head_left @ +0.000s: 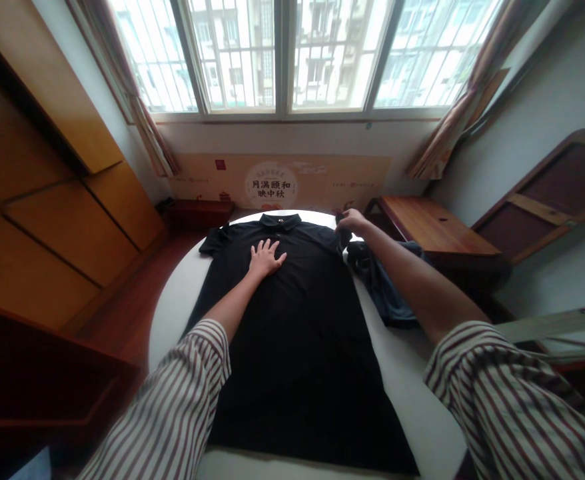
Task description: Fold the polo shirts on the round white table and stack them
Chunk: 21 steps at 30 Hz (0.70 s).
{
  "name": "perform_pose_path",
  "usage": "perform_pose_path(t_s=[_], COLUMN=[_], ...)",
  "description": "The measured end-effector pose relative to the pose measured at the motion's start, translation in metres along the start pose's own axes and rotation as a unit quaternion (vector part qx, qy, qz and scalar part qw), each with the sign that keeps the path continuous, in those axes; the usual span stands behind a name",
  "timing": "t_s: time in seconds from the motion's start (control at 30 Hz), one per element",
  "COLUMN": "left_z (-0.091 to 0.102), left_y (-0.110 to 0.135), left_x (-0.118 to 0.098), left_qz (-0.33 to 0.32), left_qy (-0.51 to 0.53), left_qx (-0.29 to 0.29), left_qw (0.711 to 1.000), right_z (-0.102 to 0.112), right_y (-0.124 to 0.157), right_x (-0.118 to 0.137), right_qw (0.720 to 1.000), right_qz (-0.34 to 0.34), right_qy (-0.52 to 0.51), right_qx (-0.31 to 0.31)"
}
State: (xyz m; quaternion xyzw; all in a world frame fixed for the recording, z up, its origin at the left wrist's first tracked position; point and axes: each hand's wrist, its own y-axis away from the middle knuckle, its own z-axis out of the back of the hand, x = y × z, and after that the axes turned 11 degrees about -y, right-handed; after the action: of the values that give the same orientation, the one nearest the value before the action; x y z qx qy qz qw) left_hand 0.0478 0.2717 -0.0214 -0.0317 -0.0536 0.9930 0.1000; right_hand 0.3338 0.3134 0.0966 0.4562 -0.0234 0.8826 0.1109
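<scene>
A black polo shirt (297, 320) lies spread flat on a round white table (172, 300), collar toward the window. My left hand (266, 257) rests flat on the shirt's chest, fingers spread. My right hand (351, 220) is at the shirt's far right shoulder, fingers closed on the sleeve fabric there. Both my arms wear striped sleeves.
A dark blue garment (387, 287) lies crumpled on the table's right side, under my right forearm. A wooden side table (432, 230) stands to the right, wooden cabinets (47, 220) to the left. A window with curtains and a printed board (272, 183) are behind the table.
</scene>
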Motion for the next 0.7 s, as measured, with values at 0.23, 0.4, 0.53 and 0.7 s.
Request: perform_pose_path(t_s=[0.23, 0.4, 0.53, 0.7], left_z=[-0.001, -0.003, -0.003, -0.002], left_y=[0.0, -0.002, -0.003, -0.002], left_x=[0.0, 0.002, 0.002, 0.001], left_qz=[0.0, -0.001, -0.002, -0.004], left_qy=[-0.003, -0.004, -0.005, -0.004], left_qx=[0.001, 0.002, -0.001, 0.001], left_qw=[1.0, 1.0, 1.0, 1.0], right_z=[-0.017, -0.033, -0.041, -0.045], right_y=[0.0, -0.013, -0.026, -0.037], right_x=[0.001, -0.021, -0.029, -0.03], right_qw=[0.998, 0.995, 0.991, 0.989], right_qz=[0.016, -0.011, -0.014, 0.006], right_qy=[0.034, 0.083, 0.098, 0.123], right_qx=[0.054, 0.059, 0.088, 0.086])
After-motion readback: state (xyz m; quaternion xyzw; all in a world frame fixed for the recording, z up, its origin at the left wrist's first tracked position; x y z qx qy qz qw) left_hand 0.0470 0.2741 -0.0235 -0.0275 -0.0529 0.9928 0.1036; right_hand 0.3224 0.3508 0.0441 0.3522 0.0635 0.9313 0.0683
